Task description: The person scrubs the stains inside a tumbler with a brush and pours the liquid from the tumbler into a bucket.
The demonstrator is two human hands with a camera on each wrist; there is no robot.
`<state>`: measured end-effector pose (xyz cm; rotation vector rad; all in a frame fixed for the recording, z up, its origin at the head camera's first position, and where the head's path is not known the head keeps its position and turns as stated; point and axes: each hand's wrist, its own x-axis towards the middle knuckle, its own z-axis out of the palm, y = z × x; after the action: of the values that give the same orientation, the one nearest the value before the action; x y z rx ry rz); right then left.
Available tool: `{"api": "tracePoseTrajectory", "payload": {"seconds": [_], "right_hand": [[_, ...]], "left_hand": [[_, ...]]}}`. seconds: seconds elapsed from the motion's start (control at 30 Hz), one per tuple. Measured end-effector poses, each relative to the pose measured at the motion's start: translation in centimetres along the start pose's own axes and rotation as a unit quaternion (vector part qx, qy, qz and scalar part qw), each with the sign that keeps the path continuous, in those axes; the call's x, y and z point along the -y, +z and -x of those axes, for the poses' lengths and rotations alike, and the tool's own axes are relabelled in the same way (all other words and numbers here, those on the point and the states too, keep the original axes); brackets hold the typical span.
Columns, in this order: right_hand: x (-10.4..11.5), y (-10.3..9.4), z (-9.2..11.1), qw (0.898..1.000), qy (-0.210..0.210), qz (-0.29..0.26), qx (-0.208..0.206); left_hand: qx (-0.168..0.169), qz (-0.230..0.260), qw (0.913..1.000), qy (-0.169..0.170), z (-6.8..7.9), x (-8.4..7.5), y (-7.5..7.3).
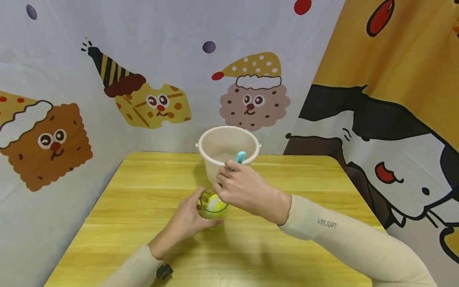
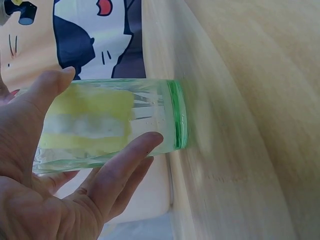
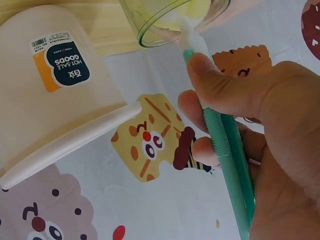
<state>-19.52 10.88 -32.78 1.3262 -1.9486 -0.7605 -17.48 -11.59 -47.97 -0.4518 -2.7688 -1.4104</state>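
Steadying glass (image 1: 214, 214), head-view lower centre | left hand (image 1: 191, 215), half-curled, is holding it | right hand (image 1: 247, 189), fingers curled, is gripping brush (image 1: 241, 156) | advisably keeping brush aligned with glass axis

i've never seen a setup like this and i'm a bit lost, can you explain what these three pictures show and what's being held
There is no machine here: one person works with two bare hands. The wide picture comes from a camera worn on the head, looking forward and down. The other two come from cameras on the wrists, which is why things look sideways or upside down there.

On the wooden table stands a pale bucket, near the far edge. In front of it, the left hand holds a greenish glass. The right hand grips the turquoise handle of a brush, whose yellow and white head is inside the glass. Behind the table hangs a cloth with cartoon figures.
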Motion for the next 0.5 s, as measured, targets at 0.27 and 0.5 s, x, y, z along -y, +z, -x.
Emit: {"api": "tracePoseTrajectory", "payload": {"seconds": [0.27,0.5], "right_hand": [[1.2,0.2,-0.5,0.998,-0.025,0.052,0.007],[1.9,0.6,-0.9,0.998,-0.028,0.057,0.019]], "left_hand": [[-0.002,-0.005,1.0,-0.003,0.0,-0.2,0.0],[-0.006,-0.003,1.0,-0.001,0.2,-0.1,0.1]]}}
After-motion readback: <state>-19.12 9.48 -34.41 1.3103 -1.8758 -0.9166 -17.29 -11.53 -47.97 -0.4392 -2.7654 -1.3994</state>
